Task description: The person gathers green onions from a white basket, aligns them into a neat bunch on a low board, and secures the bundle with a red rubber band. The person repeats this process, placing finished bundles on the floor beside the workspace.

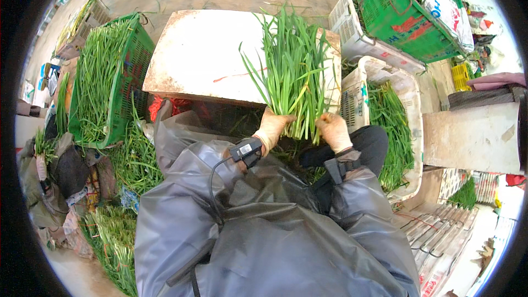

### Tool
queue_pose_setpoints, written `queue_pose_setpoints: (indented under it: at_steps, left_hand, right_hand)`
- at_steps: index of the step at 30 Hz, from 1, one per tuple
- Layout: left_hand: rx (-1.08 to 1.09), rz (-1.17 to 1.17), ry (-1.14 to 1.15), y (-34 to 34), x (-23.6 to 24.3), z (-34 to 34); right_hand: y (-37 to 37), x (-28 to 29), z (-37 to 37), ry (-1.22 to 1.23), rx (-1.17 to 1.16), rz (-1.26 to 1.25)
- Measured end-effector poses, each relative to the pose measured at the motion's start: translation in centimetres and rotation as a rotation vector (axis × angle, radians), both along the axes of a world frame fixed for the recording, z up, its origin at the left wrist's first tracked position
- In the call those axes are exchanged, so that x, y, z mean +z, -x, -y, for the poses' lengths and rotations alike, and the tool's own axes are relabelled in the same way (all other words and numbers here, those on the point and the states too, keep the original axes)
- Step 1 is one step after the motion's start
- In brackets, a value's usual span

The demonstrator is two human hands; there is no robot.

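Note:
A thick bunch of garlic chives (pixel 295 71), long flat green leaves with paler stems, lies over the right part of a white board (pixel 203 55), its stem ends jutting past the near edge. My left hand (pixel 273 129), in a pale glove, is closed round the left side of the stems. At their right side my right hand (pixel 334 131), gloved too, has its fingers curled together in a pinch against the outermost stems. Whether a single stem is between those fingertips I cannot make out. Dark straps with small devices sit on both wrists.
On the left stands a green crate (pixel 140 49) full of chives, with loose chives (pixel 137 159) beside it and more bundles (pixel 113 242) below. A white crate (pixel 418 148) of chives is close on my right. Behind it a green crate (pixel 407 27) rests on white ones.

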State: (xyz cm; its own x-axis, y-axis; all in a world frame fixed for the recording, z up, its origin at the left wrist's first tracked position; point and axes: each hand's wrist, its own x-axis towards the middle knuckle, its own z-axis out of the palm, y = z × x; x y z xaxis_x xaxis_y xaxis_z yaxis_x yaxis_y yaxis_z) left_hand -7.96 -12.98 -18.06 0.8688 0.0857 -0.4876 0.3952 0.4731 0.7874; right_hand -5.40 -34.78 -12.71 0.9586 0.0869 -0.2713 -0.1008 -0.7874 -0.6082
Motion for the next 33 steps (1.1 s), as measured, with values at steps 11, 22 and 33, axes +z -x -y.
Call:
queue_pose_setpoints:
  at_steps: [11,22,33]
  left_hand:
    - [-0.003,-0.144,0.191,-0.8,-5.7,-0.8]
    - [0.003,-0.253,0.459,-0.4,-3.9,-2.3]
    - [-0.121,-0.206,0.438,0.0,-2.4,-2.5]
  right_hand:
    - [0.8,-2.3,-1.7,0.190,-0.002,0.113]
    - [2.4,2.1,-1.7,0.109,0.521,-0.470]
    - [-3.2,-1.5,-10.1,-0.125,-0.002,0.036]
